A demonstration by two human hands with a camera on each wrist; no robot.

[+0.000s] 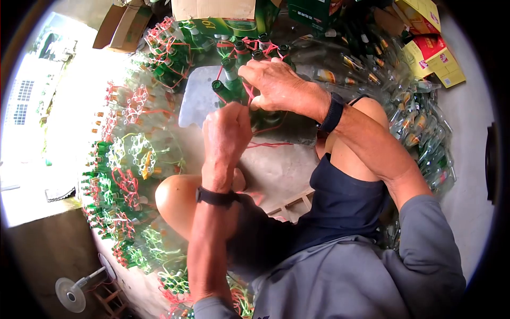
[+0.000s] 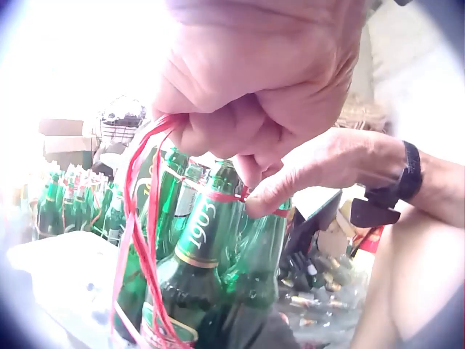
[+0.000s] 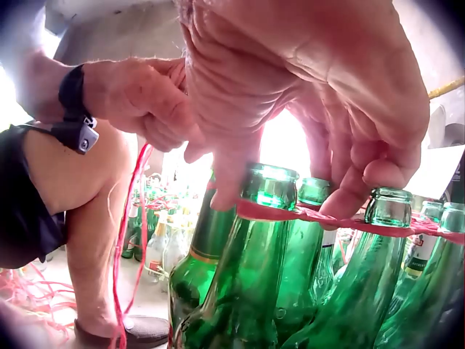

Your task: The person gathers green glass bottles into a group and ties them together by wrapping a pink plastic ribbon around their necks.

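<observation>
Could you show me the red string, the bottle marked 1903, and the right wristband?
Red string [image 2: 131, 193]: left wrist view, upper part of the hanging strand.
Bottle marked 1903 [image 2: 192, 278]: left wrist view, its green shoulder.
Right wristband [image 1: 333, 112]: head view, the dark strap.

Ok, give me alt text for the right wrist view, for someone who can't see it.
Right hand arched over green glass bottles, touching the red twine strung around their necks. At left, the person's left hand grips more of the twine, which hangs down near a bare leg.
</observation>
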